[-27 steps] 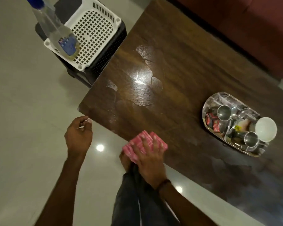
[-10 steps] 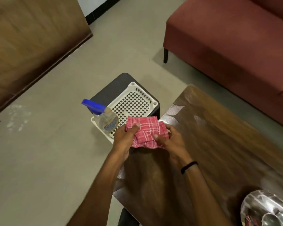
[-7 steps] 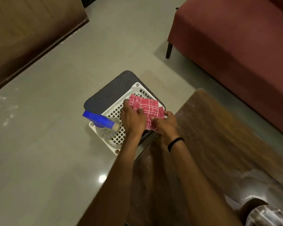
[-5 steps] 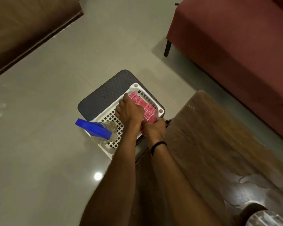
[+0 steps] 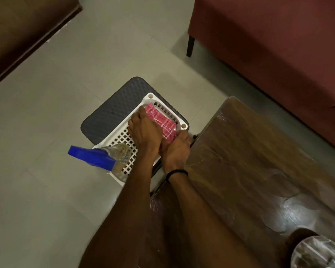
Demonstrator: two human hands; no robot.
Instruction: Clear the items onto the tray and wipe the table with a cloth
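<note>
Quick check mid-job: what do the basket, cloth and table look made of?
The basket looks like white moulded plastic, matte, with a lattice of square holes. The cloth seems to be woven fabric, perhaps cotton: a red-and-white check that folds softly. The table looks like dark wood or veneer with a glossy finish: grain shows, and shiny patches, perhaps wet, reflect light.

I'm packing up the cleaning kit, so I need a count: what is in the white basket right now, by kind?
Red checked cloth: 1
Spray bottle: 1
Total: 2, both in the white basket
</note>
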